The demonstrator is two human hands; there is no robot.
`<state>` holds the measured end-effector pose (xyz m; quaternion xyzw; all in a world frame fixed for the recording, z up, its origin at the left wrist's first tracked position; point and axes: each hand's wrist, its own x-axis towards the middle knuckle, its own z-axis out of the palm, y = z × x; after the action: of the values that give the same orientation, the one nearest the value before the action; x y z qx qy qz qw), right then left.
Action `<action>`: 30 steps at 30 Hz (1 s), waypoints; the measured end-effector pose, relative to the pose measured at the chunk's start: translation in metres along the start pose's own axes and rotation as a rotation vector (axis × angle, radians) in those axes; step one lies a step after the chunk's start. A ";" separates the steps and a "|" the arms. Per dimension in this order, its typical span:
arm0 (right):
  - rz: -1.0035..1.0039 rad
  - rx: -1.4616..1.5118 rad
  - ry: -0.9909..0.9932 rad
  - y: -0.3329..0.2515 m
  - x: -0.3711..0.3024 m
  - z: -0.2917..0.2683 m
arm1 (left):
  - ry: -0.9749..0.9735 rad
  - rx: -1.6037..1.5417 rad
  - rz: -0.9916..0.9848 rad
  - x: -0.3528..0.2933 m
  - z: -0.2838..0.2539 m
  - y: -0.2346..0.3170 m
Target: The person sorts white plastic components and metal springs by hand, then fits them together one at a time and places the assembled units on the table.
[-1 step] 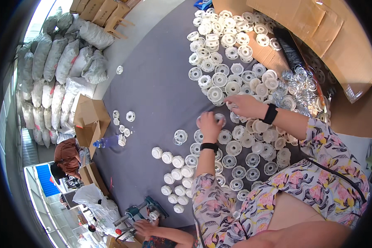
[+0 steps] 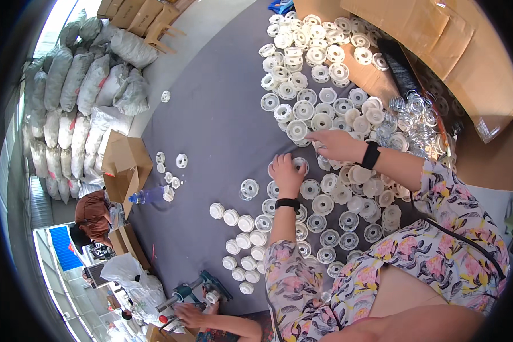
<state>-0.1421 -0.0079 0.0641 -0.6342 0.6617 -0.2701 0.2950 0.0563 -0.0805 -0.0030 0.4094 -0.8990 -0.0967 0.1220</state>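
Observation:
My left hand [image 2: 286, 174] lies on the grey mat [image 2: 211, 125] with its fingers curled over a white round plastic part [image 2: 300, 165]. My right hand [image 2: 337, 145] is just to the right of it, fingertips down among the white round parts [image 2: 319, 205] spread around both hands; whether it grips one is hidden. Both wrists wear a black band, and the sleeves are floral. A clear round part [image 2: 248, 188] lies alone to the left of my left hand. A row of white caps [image 2: 242, 239] sits near my left forearm.
More white parts [image 2: 308, 62] cover the far mat. Shiny clear rings [image 2: 410, 117] are heaped on flat cardboard [image 2: 439, 40] at the right. Another person's hands [image 2: 194, 313] work a small blue-green tool [image 2: 202, 285] at the bottom. At the left are a bottle [image 2: 145, 196], open boxes [image 2: 125, 165] and stacked sacks [image 2: 80, 97].

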 end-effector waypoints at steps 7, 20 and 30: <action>0.017 -0.359 -0.058 -0.005 0.067 0.023 | -0.198 -0.124 0.024 -0.015 -0.004 0.007; 0.238 0.001 -0.067 0.019 0.064 0.037 | -0.013 -0.443 -0.134 -0.031 -0.023 0.002; -0.013 -0.314 -0.274 -0.006 0.029 0.038 | -0.062 -0.366 -0.058 -0.033 -0.009 0.010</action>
<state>-0.1107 -0.0370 0.0416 -0.7074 0.6452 -0.0769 0.2781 0.0734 -0.0495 0.0039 0.4030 -0.8576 -0.2744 0.1638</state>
